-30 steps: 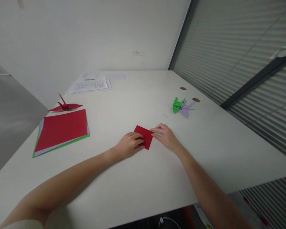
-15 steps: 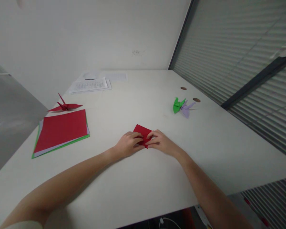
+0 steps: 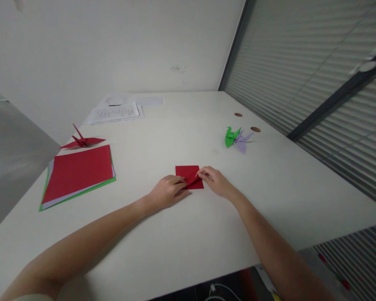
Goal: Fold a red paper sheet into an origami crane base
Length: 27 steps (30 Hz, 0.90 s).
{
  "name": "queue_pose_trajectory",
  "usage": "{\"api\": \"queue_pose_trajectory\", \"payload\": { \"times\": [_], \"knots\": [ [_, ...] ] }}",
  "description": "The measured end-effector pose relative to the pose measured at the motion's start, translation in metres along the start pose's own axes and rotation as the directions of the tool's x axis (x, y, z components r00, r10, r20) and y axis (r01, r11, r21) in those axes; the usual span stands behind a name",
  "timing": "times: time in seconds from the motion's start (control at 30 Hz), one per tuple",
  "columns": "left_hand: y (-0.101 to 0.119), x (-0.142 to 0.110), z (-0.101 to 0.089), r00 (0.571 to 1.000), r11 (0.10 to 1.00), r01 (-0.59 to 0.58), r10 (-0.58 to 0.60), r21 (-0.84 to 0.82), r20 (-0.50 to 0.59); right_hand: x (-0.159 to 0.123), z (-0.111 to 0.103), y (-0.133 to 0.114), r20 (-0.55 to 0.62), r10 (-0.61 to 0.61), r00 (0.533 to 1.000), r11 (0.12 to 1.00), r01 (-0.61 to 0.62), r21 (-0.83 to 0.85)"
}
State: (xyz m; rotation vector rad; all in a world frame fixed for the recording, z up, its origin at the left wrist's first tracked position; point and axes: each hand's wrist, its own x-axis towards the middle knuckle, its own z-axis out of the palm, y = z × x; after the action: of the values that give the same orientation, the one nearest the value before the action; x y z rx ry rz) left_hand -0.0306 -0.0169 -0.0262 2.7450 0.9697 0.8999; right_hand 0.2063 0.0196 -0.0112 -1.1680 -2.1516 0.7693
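In the head view, a small folded square of bright red paper (image 3: 185,170) is lying near the middle of the white, flat-topped bench (image 3: 163,142). The left hand (image 3: 169,191) is resting on the left part of the square, its fingers loosely bent and not gripping. The right hand (image 3: 215,180) is pinching a raised fold at the right part of the square between thumb and fingertips.

To the left, a stack of red, lilac and green paper sheets (image 3: 81,173) is lying flat, and a red folded-paper crane (image 3: 83,142) is sitting just beyond its far edge. Farther back, white printed papers (image 3: 115,112) are overlapping. On the far right, a green paper crane (image 3: 232,136) is sitting beside a lilac paper crane (image 3: 241,145).
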Motion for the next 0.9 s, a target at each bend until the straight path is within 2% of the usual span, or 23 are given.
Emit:
{"api": "queue_pose_trajectory", "payload": {
  "times": [0.13,0.23,0.43,0.63,0.9],
  "knots": [
    [0.011,-0.001,-0.003,0.990,0.993,-0.118,0.117,0.004,0.084,0.002,0.003,0.009,-0.101,0.039,0.994,0.999,-0.039,0.001],
    [0.015,0.000,-0.005,0.971,0.983,-0.181,0.181,-0.013,0.159,0.002,0.004,0.014,-0.120,0.066,0.991,0.997,-0.069,-0.018],
    [0.014,0.003,-0.012,0.961,0.985,-0.152,0.167,-0.086,0.218,0.004,0.003,0.015,-0.094,0.082,0.992,0.990,-0.092,-0.106],
    [0.008,0.001,-0.011,0.956,0.961,-0.211,0.241,-0.180,0.168,0.003,0.010,0.014,-0.152,0.093,0.984,0.972,-0.123,-0.201],
    [0.010,0.003,-0.015,0.941,0.965,-0.220,0.248,-0.142,0.228,-0.001,0.022,-0.001,-0.218,0.128,0.968,0.880,-0.212,-0.426]
  ]
}}
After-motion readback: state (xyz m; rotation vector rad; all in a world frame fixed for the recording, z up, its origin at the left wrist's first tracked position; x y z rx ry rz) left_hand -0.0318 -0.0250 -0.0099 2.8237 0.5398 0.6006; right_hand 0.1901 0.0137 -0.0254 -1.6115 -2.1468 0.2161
